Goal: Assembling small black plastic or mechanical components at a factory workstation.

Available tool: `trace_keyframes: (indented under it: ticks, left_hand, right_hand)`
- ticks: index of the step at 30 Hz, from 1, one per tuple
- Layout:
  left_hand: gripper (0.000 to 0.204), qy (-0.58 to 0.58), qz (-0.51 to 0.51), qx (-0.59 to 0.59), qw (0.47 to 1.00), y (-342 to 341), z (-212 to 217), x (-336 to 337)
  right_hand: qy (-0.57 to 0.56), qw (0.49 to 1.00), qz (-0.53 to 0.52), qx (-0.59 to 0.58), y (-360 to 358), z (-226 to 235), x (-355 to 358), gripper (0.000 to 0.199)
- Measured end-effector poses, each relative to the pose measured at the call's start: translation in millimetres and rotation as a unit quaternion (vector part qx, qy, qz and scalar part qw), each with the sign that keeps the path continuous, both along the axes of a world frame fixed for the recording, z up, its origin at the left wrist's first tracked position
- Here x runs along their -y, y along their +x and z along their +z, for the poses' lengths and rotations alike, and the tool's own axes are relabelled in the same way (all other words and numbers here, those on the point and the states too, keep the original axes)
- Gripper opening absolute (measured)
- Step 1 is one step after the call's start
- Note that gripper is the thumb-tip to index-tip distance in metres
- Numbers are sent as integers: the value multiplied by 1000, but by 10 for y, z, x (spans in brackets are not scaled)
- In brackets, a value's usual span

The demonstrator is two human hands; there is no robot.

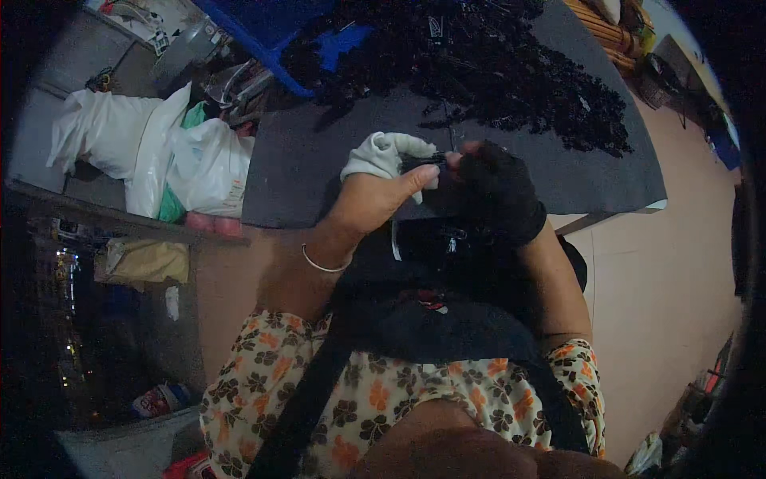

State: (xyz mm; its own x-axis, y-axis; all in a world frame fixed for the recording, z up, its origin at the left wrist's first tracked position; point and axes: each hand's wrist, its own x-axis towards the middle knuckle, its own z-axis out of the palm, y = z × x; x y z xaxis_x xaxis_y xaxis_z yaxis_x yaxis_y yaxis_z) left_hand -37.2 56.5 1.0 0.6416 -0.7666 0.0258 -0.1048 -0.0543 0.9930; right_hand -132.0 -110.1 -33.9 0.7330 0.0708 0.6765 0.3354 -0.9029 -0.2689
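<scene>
My left hand (373,182) has a white cloth glove over its fingers, with the thumb bare. Between that thumb and the fingers it pinches a small, thin black piece (439,157). Close at its right, my right hand (496,191) wears a black fingerless glove, with its fingers curled in toward the piece. Whatever the right fingertips grip is too dark to make out. Just beyond both hands, a wide heap of small black branching parts (511,88) lies on the grey-covered table (299,172).
A blue tray (267,40) stands at the far left of the table. White plastic bags (203,160) sit on a shelf to the left. Bundled orange-brown sticks (608,30) are at the far right. The table's near right corner (656,205) juts out over a pale floor.
</scene>
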Motion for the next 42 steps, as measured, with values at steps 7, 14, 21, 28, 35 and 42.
trace_keyframes:
  ticks: [7, 14, 21, 28, 35, 42]
  left_hand:
    - [21, 41, 32, 167, 985, -93, 19, -32]
    - [32, 82, -59, 114, 988, -82, 49, -84]
    - [37, 211, 171, 578, 770, 1057, -124, -449]
    - [19, 233, 201, 563, 767, 1130, -419, -246]
    - [30, 11, 143, 219, 965, 501, -351, -60]
    - [29, -116, 22, -136, 984, 347, -293, -33]
  right_hand:
    - [191, 979, 55, -38, 5, 15, -16, 31]
    - [210, 944, 70, -244, -115, 111, 39, 31]
    - [135, 973, -85, -165, -115, 63, 393, 28]
    - [-45, 964, -245, -97, 98, -48, 543, 26]
    - [28, 983, -170, -60, 36, -92, 530, 29]
    - [118, 980, -151, -58, -7, -207, 589, 24]
